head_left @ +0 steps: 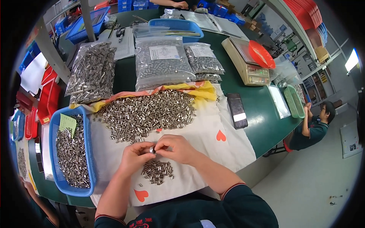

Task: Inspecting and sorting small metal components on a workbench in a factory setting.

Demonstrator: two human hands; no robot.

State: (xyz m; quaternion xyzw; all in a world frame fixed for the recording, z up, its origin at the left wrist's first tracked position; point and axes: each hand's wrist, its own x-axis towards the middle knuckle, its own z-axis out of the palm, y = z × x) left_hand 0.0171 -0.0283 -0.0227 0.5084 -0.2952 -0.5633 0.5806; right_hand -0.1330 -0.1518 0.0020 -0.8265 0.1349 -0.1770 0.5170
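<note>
My left hand (134, 156) and my right hand (175, 149) meet over a white cloth (228, 159) with red hearts. Between their pinched fingertips is a small shiny metal cylinder (152, 149); the fingers partly cover it. Just below my hands lies a small pile of short metal cylinders (156, 173). Beyond them spreads a much larger heap of similar metal cylinders (148, 114), bordered at the back by a yellow and red cloth edge (205, 89). To the left stands a blue basket (89, 152) holding more metal pieces and a yellow-green note (67, 124).
Behind the heap stand clear bags of metal parts (93, 70), (161, 60) and a blue tray (176, 23). At right are a black phone (237, 110), a scale (243, 62) with a red scoop (261, 55), and a green basket (294, 100). A co-worker (311, 129) sits at the right edge.
</note>
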